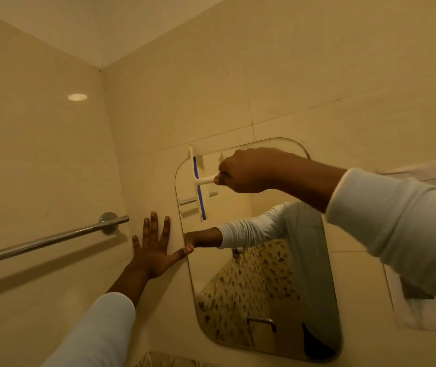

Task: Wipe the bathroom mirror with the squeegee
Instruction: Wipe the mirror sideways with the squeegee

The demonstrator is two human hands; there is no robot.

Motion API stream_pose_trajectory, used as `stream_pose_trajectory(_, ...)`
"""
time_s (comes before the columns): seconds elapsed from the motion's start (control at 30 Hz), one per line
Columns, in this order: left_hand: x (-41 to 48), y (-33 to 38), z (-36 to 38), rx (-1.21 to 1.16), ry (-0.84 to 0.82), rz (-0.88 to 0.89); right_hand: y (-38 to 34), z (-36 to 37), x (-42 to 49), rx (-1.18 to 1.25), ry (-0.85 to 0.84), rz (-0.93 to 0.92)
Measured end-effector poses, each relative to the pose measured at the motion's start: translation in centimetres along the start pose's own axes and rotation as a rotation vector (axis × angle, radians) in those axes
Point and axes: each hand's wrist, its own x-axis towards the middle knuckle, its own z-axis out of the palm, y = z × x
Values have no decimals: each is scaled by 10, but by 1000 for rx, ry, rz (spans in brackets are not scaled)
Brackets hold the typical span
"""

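While our right hand (243, 172) grips the white plastic squeegee (204, 180) by its handle, blue blade (201, 202) upright at the top-left of the rounded frameless mirror (211, 266) | left hand (153, 247) splayed flat on beige tile (145, 186) | we should press evenly, overlapping strokes.

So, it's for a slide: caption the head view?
Right hand holds squeegee at top left of mirror; left hand flat on wall.

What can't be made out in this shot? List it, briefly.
Head view:
Handle of the white plastic squeegee: mostly buried in the right hand gripping it.
Rounded frameless mirror: top right hidden behind that hand; streaks or water unreadable in dim light.
Chrome towel rail: cut off by the left edge.
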Motion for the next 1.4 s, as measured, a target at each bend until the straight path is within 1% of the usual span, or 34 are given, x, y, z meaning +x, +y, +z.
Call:
stream_pose_trajectory(0.4, -6, 3, -5, 4, -17, -7, 44, -28, -65, -50, -68, 93)
stream_pose_trajectory(0.63, -9, 7, -10, -2, -44, -9, 67, -51, -104, -65, -120, 184)
stream_pose_trajectory(1.0, -10, 3, -10, -17, -31, 8, 104, -83, -168, -138, -161, 314)
stream_pose_trajectory(1.23, -6, 3, -6, -18, -44, -10, 129, -83, -224, -153, -126, 363)
stream_pose_trajectory(1.33, -4, 2, -4, -25, -49, -7, 125, -73, -240, -95, -76, 382)
stream_pose_trajectory(1.4, -5, 3, -5, -22, -55, -6, 112, -66, -238, -56, -45, 352)
